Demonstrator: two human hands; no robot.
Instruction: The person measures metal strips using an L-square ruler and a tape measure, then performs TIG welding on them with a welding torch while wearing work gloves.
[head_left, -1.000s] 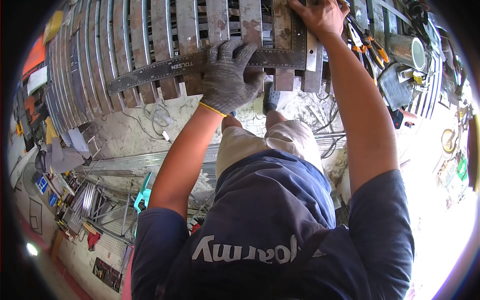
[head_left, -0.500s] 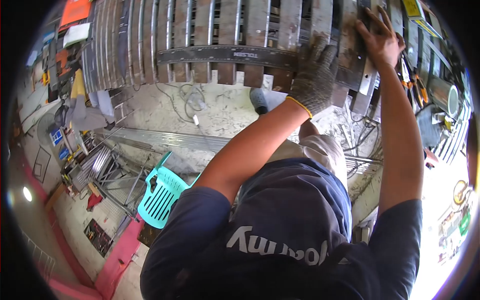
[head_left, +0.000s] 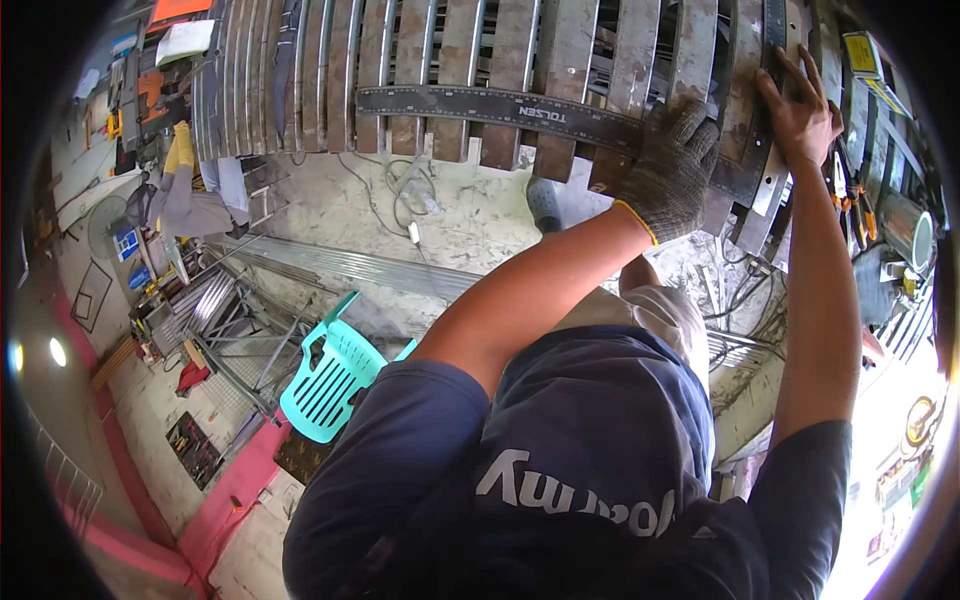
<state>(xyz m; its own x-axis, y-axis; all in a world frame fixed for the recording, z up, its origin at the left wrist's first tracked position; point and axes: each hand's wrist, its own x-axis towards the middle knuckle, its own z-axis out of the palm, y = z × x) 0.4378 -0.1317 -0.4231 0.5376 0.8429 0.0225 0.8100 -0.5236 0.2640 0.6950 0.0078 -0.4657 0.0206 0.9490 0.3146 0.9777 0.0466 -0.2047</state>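
Note:
A dark L-shaped framing square marked TOLSEN lies across the steel slats of the bench. My left hand, in a grey knit glove with a yellow cuff, rests on the square near its corner, fingers laid over the metal. Along the square's other arm runs a flat steel bar with holes. My bare right hand presses down there with its fingers spread. The glove hides part of the square, and what lies under my right palm is also covered.
Orange-handled pliers, a metal pipe piece and a yellow box are to the right. A turquoise plastic chair stands behind me on the left. Cables and long metal tubes lie on the floor. Another person is at far left.
The whole view has shifted, so the bench, square and both hands appear farther right and slightly lower. Both hands keep their places on the metal, with no clear movement of the square.

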